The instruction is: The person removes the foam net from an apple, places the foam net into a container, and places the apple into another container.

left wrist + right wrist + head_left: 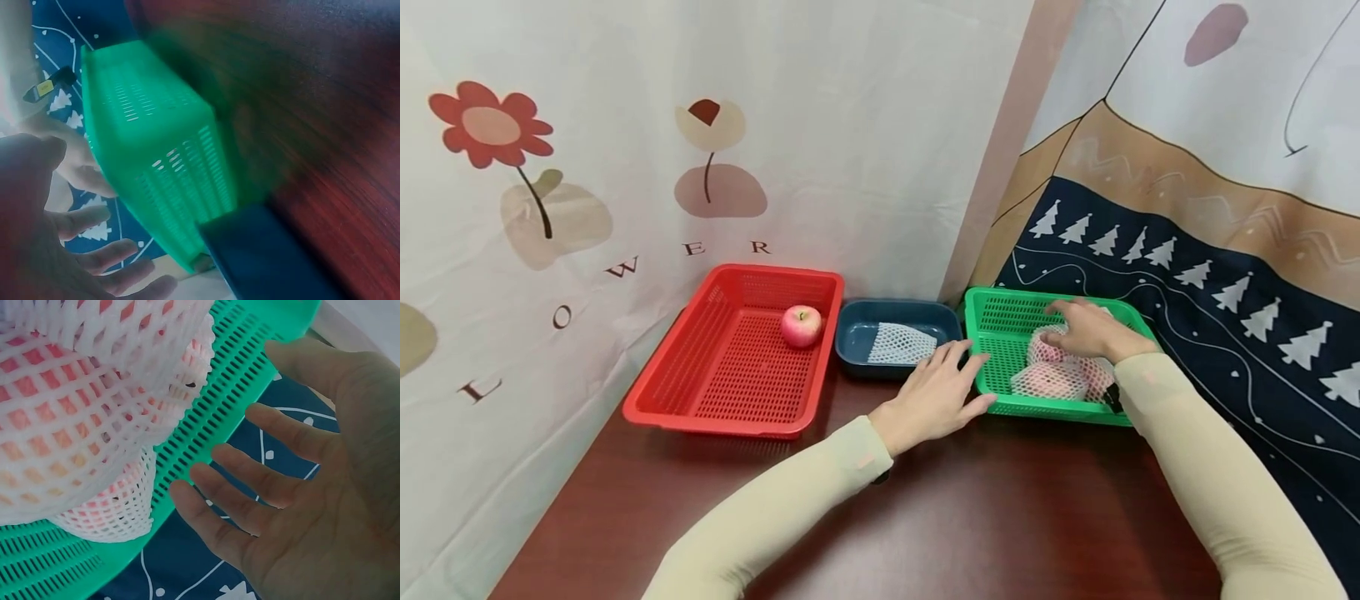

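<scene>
Apple (801, 328) in left basket (730, 375), dish (855, 340) between, fruit (1051, 382) in right basket (1000, 358)

Slotted green basket (1000, 312), white-netted pink fruits (1049, 381) inside, dark-blue tray (857, 335) left of it, slotted red basket (737, 367) farther left, tree-patterned navy cloth (1206, 304) right of green basket

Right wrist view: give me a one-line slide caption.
A right hand hovers beside net-wrapped fruit in a green basket.

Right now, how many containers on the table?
3: red basket at left in the head view, blue tray in the middle, green basket at right. None appear hidden.
</scene>
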A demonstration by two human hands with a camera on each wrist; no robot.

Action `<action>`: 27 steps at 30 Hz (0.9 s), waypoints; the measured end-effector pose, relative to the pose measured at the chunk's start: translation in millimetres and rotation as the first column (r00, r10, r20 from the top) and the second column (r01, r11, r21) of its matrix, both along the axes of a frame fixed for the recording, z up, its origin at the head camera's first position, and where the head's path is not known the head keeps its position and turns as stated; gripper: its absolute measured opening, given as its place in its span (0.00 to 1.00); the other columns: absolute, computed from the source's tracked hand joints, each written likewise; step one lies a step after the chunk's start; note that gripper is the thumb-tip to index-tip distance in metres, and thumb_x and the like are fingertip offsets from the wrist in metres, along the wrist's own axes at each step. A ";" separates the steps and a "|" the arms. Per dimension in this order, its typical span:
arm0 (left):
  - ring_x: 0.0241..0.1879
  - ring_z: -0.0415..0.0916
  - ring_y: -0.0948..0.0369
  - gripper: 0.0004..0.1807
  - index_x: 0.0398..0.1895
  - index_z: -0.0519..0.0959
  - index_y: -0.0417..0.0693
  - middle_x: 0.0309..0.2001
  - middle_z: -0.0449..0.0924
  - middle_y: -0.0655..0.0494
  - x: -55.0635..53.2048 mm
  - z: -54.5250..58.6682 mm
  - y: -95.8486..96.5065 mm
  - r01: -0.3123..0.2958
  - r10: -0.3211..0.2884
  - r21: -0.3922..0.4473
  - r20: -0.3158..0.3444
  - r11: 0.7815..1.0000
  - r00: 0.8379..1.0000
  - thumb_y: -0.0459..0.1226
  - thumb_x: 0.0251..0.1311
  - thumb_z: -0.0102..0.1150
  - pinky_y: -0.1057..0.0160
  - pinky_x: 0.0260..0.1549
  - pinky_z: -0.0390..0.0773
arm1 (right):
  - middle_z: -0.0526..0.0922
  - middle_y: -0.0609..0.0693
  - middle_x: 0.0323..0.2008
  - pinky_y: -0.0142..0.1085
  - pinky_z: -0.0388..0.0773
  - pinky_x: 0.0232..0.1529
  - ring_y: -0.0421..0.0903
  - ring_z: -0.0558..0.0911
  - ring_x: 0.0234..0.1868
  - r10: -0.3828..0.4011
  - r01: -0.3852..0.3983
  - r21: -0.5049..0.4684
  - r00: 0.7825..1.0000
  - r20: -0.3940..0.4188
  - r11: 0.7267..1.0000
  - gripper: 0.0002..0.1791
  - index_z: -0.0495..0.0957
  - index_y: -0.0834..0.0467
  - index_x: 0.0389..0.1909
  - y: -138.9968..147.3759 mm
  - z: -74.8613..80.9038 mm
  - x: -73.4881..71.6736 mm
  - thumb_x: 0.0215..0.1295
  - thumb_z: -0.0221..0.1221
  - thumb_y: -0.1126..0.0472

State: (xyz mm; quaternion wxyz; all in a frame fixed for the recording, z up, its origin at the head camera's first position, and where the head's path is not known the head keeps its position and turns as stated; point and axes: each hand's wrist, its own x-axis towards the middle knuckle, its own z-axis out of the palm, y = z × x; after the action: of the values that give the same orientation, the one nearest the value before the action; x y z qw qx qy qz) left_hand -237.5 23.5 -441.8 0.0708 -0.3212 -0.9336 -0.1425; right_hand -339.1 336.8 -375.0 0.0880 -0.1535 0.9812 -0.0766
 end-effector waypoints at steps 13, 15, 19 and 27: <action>0.95 0.55 0.42 0.43 0.95 0.64 0.59 0.95 0.57 0.47 -12.4 -14.0 12.9 -0.046 0.048 -0.051 0.033 0.998 0.998 0.70 0.89 0.42 0.35 0.92 0.64 | 0.75 0.81 0.77 0.77 0.77 0.76 0.80 0.76 0.77 0.004 -0.008 0.051 0.997 0.082 0.999 0.36 0.74 0.69 0.80 -7.7 -8.3 -12.6 0.85 0.68 0.51; 0.96 0.52 0.43 0.44 0.95 0.62 0.60 0.96 0.56 0.47 -13.6 -16.0 14.5 -0.051 0.054 -0.055 0.049 0.997 0.997 0.71 0.89 0.40 0.34 0.92 0.61 | 0.74 0.81 0.78 0.76 0.77 0.77 0.80 0.76 0.77 -0.004 -0.003 0.065 0.995 0.101 0.998 0.36 0.74 0.69 0.81 -9.3 -9.8 -12.9 0.85 0.68 0.50; 0.98 0.46 0.43 0.46 0.97 0.58 0.61 0.97 0.52 0.49 -15.4 -18.2 16.2 -0.062 0.067 -0.063 0.071 0.996 0.995 0.72 0.88 0.38 0.33 0.94 0.57 | 0.72 0.81 0.79 0.77 0.75 0.78 0.80 0.74 0.79 -0.029 0.018 0.088 0.992 0.123 0.996 0.38 0.74 0.68 0.82 -11.8 -11.2 -13.9 0.85 0.68 0.48; 0.99 0.39 0.42 0.51 0.99 0.49 0.59 0.99 0.42 0.51 -19.3 -22.4 17.8 -0.085 0.090 -0.047 0.117 0.995 0.989 0.75 0.87 0.35 0.32 0.96 0.48 | 0.70 0.80 0.81 0.79 0.70 0.81 0.80 0.70 0.83 -0.054 0.036 0.113 0.985 0.161 0.993 0.41 0.72 0.66 0.84 -12.4 -9.6 -15.0 0.84 0.68 0.44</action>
State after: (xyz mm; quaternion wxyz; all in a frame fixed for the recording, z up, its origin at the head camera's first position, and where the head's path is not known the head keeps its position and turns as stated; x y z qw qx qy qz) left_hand -256.8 41.2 -464.2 0.0147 -0.2725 -0.9520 -0.1387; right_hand -354.1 324.5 -384.5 0.1747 -0.1193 0.9767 -0.0370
